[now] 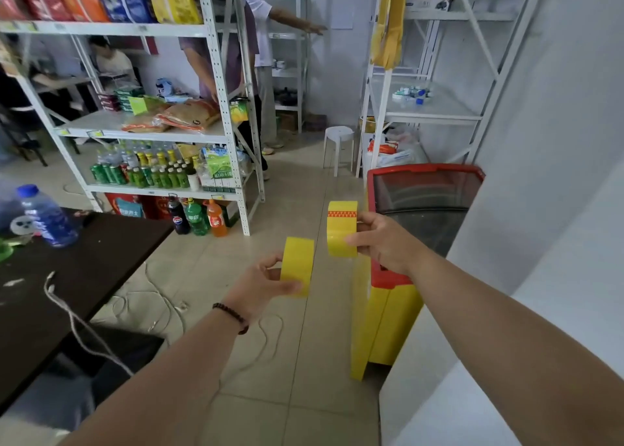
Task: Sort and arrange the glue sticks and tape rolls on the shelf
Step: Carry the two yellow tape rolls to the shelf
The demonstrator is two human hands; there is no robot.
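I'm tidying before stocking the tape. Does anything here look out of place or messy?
Yes: loose white cords sprawl in loops across the floor tiles beside the dark table, a likely trip hazard. The yellow tape rolls in the left hand and right hand look intact.

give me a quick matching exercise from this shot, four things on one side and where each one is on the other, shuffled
Things:
1. plain yellow tape roll
2. yellow tape roll with a red band
3. blue-capped water bottle
4. white stool

Places:
A. on the dark table at the left
B. in the right hand
C. on the floor between the shelving units
D. in the left hand

Pairs: 1-D, 2-B, 3-A, 4-C
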